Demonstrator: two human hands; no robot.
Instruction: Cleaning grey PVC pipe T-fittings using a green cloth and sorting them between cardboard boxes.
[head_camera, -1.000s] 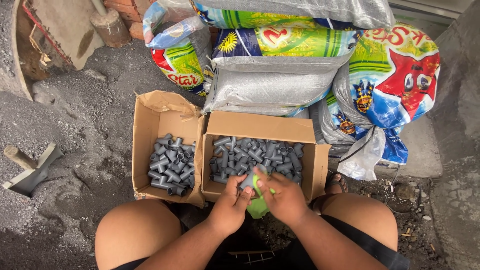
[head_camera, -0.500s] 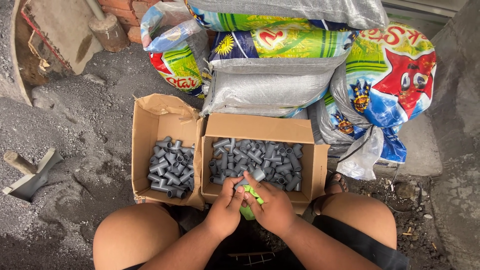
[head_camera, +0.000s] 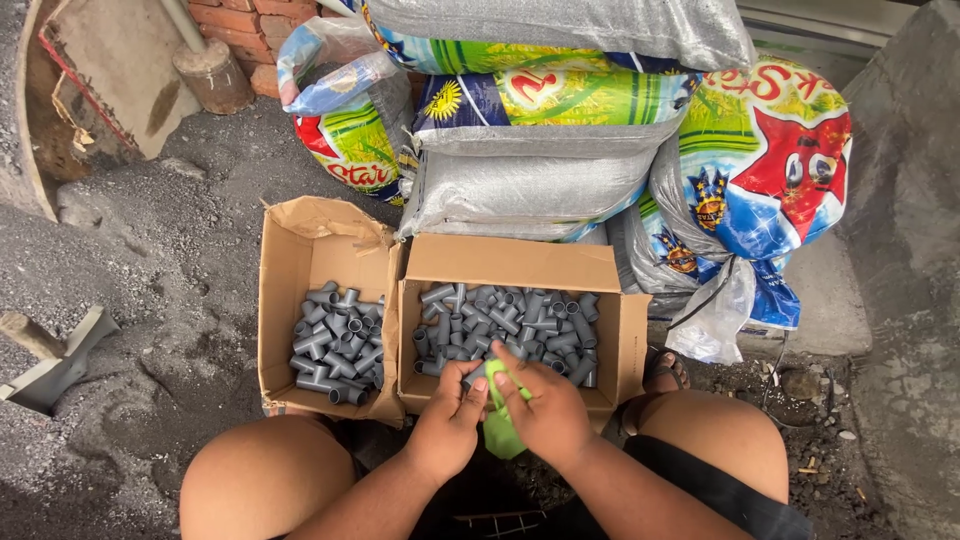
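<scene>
The left hand (head_camera: 447, 420) and the right hand (head_camera: 543, 410) meet at the near edge of a cardboard box, both closed on 1 small green object (head_camera: 497, 432). The green object sits between the 2 palms, partly hidden; its lower end pokes out below the knuckles and a strip of it shows between the thumbs. What kind of thing it is cannot be told from this view. The left fingers curl around its left side, the right fingers wrap over its top and right side, and the 2 hands touch each other at the thumbs.

Just beyond the hands lies the right box (head_camera: 520, 263), open, with its flaps up, filled with grey pipe fittings (head_camera: 510, 320), mostly short T-shaped and straight pieces heaped loosely. The right fingertips hover at the nearest of these fittings. To the left of the left hand, touching the first box side by side, stands the left box (head_camera: 285, 300), also open, holding a smaller heap of grey fittings (head_camera: 338, 340) gathered in its near half.

Further beyond the hands, behind both boxes, printed woven sacks (head_camera: 540, 150) are stacked, grey and brightly coloured. Under the forearms the person's bare knees spread to either side over gravelly grey ground (head_camera: 150, 250).
</scene>
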